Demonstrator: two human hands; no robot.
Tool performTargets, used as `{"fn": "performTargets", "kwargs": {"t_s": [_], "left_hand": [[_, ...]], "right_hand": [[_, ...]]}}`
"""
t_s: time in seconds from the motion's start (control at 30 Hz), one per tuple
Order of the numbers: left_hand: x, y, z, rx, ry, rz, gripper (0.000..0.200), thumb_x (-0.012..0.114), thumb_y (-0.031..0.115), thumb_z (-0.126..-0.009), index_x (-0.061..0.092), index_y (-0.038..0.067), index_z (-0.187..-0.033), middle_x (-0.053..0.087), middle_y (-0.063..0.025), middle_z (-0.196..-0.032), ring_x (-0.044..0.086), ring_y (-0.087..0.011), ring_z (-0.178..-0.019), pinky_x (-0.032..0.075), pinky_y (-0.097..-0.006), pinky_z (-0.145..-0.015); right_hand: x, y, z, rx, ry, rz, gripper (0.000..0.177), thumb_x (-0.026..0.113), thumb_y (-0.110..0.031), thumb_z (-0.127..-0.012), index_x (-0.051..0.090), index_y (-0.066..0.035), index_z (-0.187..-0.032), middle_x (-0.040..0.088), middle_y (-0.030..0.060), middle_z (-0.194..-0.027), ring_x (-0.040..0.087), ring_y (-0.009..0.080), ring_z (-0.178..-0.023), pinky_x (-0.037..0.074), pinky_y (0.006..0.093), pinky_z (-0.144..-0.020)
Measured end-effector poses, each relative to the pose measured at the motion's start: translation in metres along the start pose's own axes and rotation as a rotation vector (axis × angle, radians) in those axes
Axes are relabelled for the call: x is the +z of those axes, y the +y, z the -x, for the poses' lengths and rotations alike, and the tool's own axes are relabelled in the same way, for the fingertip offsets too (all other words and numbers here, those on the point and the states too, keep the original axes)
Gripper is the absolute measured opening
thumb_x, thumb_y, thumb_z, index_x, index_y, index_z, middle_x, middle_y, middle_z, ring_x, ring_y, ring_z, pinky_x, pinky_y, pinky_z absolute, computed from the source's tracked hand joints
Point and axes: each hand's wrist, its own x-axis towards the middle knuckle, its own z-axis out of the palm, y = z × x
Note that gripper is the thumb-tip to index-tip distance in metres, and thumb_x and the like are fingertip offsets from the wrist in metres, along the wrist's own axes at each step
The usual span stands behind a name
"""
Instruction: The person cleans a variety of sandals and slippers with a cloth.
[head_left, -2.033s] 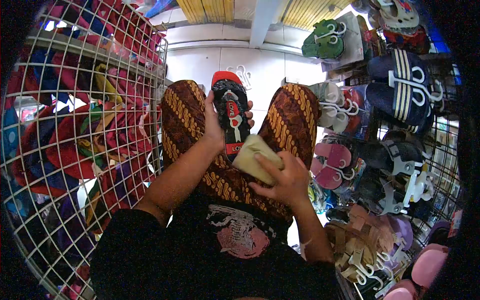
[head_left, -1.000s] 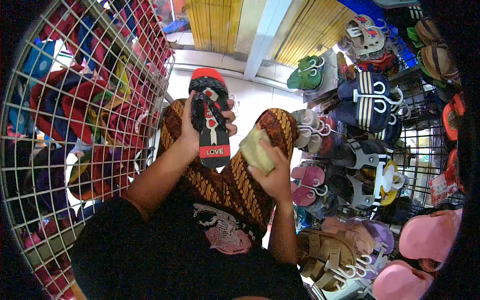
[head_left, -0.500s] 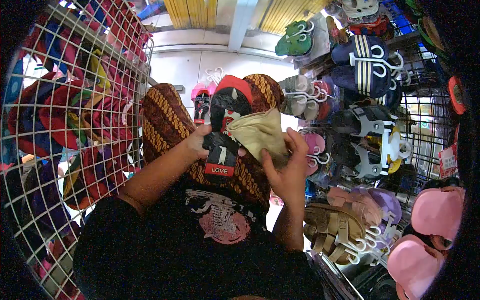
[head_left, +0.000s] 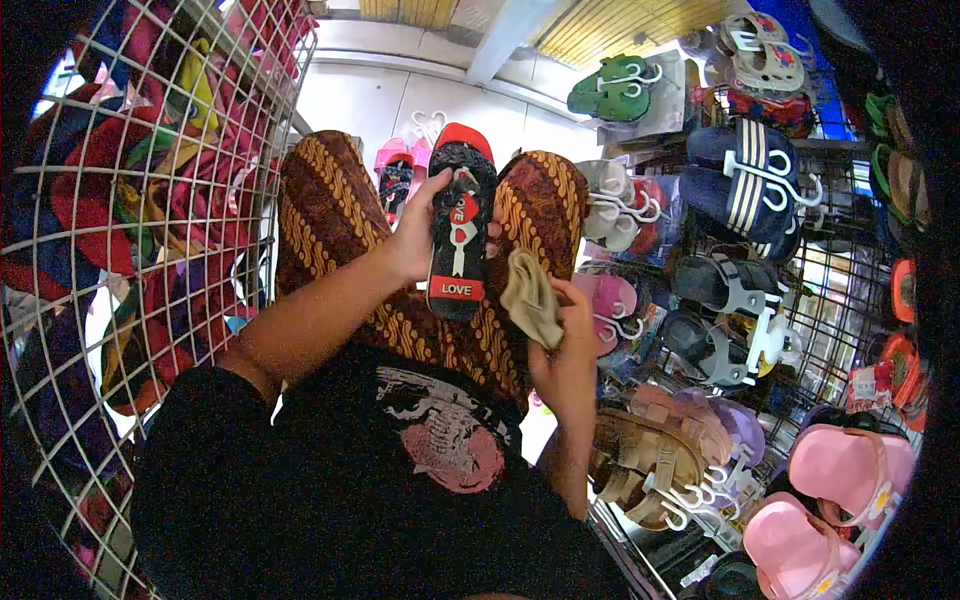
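Observation:
My left hand [head_left: 418, 238] is wrapped round a black and red sandal [head_left: 461, 215] with "LOVE" printed at its lower end. The sandal stands nearly lengthwise in front of me, its printed face turned up toward the camera. In my right hand [head_left: 566, 350] is a bunched beige cloth [head_left: 531, 300], gripped just right of the sandal and apart from it. Behind the sandal are my knees in brown patterned fabric [head_left: 335, 200]. Another sandal [head_left: 397, 180], with pink and dark colours, lies on the floor beyond my left hand.
A white wire grid [head_left: 150, 200] with many colourful sandals behind it rises on the left. On the right hang navy striped slides [head_left: 735, 185], green sandals [head_left: 610, 88], brown sandals [head_left: 645, 455] and pink clogs [head_left: 850, 470]. Pale floor tiles [head_left: 360, 95] lie ahead.
The cloth has come off the sandal and moved down and right with my right hand. My left hand has shifted up along the sandal, whose full printed face now shows.

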Motion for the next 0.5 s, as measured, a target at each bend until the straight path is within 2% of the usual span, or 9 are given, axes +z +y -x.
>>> {"fn": "performTargets", "kwargs": {"t_s": [0.07,0.1,0.13,0.23,0.27,0.37,0.4,0.5], "left_hand": [[-0.01,0.003,-0.002,0.026,0.044,-0.019,0.056,0.052,0.056,-0.091,0.06,0.005,-0.112,0.068,-0.0146,-0.098,0.067,-0.0287,-0.087,0.055,-0.0452,-0.075],[-0.007,0.005,-0.001,0.006,-0.004,0.006,0.057,0.049,0.056,-0.092,0.06,0.005,-0.113,0.068,-0.0146,-0.1,0.067,-0.0286,-0.088,0.055,-0.0445,-0.076],[-0.005,0.005,0.002,0.035,0.009,-0.023,0.058,0.047,0.057,-0.093,0.06,0.005,-0.114,0.068,-0.0149,-0.101,0.067,-0.0289,-0.09,0.055,-0.0444,-0.077],[0.006,0.004,0.006,0.154,0.071,-0.115,0.061,0.043,0.058,-0.095,0.059,0.004,-0.118,0.068,-0.0156,-0.104,0.067,-0.0293,-0.092,0.056,-0.0448,-0.079],[0.006,0.004,0.008,0.199,0.102,-0.146,0.062,0.042,0.059,-0.095,0.058,0.004,-0.119,0.068,-0.0158,-0.105,0.067,-0.0294,-0.093,0.056,-0.045,-0.08],[-0.006,0.011,0.006,0.122,-0.038,-0.085,0.065,0.042,0.06,-0.095,0.057,0.003,-0.123,0.067,-0.0161,-0.108,0.067,-0.0296,-0.093,0.055,-0.0453,-0.084],[-0.007,0.014,0.007,0.069,-0.162,0.002,0.066,0.042,0.06,-0.095,0.056,0.003,-0.125,0.066,-0.0163,-0.112,0.067,-0.03,-0.097,0.053,-0.0459,-0.089],[-0.007,0.013,0.007,0.101,-0.119,0.039,0.066,0.041,0.06,-0.096,0.055,0.004,-0.126,0.066,-0.0167,-0.115,0.066,-0.0311,-0.102,0.051,-0.0462,-0.095]], "right_hand": [[0.016,-0.017,-0.008,-0.023,-0.059,0.05,0.054,0.065,0.01,-0.067,0.054,-0.002,-0.119,0.052,0.019,-0.13,0.054,0.0399,-0.114,0.043,0.0426,-0.098],[0.024,-0.025,-0.011,-0.033,-0.087,0.075,0.056,0.065,0.011,-0.066,0.054,-0.002,-0.12,0.051,0.0188,-0.132,0.053,0.0399,-0.115,0.042,0.0435,-0.098],[0.035,-0.022,-0.012,-0.1,-0.098,0.2,0.072,0.066,0.01,-0.063,0.053,-0.01,-0.131,0.051,0.0165,-0.133,0.052,0.0393,-0.116,0.041,0.0451,-0.099],[0.049,-0.034,-0.02,-0.145,-0.089,0.409,0.086,0.068,0.01,-0.06,0.05,-0.019,-0.14,0.051,0.0147,-0.134,0.051,0.0382,-0.117,0.041,0.0449,-0.099],[0.05,-0.036,-0.022,-0.11,-0.086,0.365,0.089,0.066,0.01,-0.06,0.049,-0.023,-0.141,0.051,0.0138,-0.134,0.051,0.0374,-0.116,0.041,0.0448,-0.098],[0.051,-0.038,-0.026,-0.08,-0.08,0.376,0.087,0.065,0.01,-0.061,0.05,-0.022,-0.14,0.051,0.0141,-0.133,0.051,0.0375,-0.117,0.041,0.0455,-0.098],[0.055,-0.037,-0.026,-0.077,-0.033,0.408,0.087,0.065,0.009,-0.061,0.05,-0.022,-0.14,0.051,0.0147,-0.133,0.051,0.0376,-0.116,0.041,0.0456,-0.097],[0.06,-0.038,-0.029,0.047,0.023,0.44,0.087,0.065,0.009,-0.061,0.05,-0.022,-0.141,0.05,0.0154,-0.133,0.051,0.0383,-0.117,0.041,0.047,-0.097]]}}
